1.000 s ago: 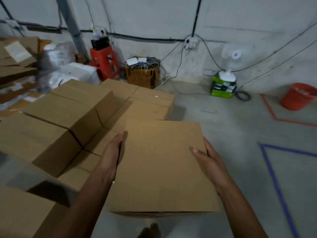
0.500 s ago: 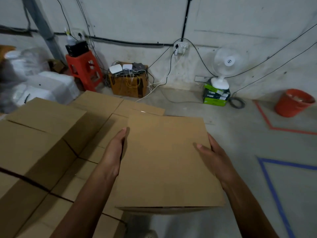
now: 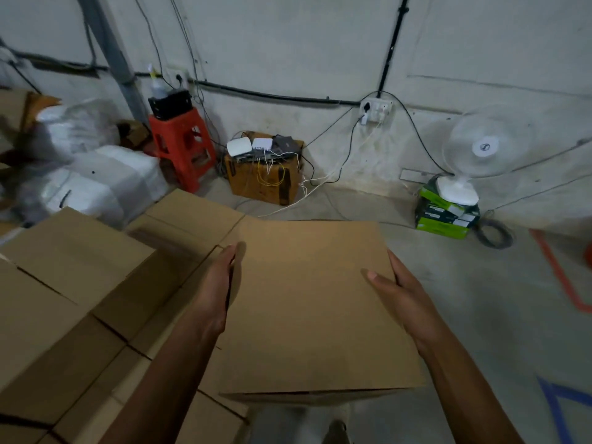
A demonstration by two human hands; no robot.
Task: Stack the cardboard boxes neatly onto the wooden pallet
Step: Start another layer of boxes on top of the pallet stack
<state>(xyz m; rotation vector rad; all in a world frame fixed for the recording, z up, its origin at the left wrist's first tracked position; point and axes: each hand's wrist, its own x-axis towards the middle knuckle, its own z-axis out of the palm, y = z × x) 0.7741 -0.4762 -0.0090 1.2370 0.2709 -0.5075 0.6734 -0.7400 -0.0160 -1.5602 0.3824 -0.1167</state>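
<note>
I carry a plain brown cardboard box [image 3: 307, 302] in front of me, its top face level and its far edge toward the wall. My left hand [image 3: 214, 290] presses flat against the box's left side, fingers straight. My right hand [image 3: 400, 296] holds the right edge, thumb lying on the top face and fingers going down the side. To the left stand stacked cardboard boxes [image 3: 73, 251] in two levels, with a lower box [image 3: 192, 216] touching the carried box's far left corner in the view. The pallet is hidden.
Along the wall stand a red stool [image 3: 181, 145], a brown box with routers and cables [image 3: 262, 177], green boxes [image 3: 445, 216] under a white fan [image 3: 480, 149], and white sacks [image 3: 105, 181]. Orange tape [image 3: 557, 274] and blue tape [image 3: 557, 408] mark the bare concrete floor at right.
I have moved forward with the box toward the wall. The stacked boxes have slid back along my left side. Both hands keep the same hold.
</note>
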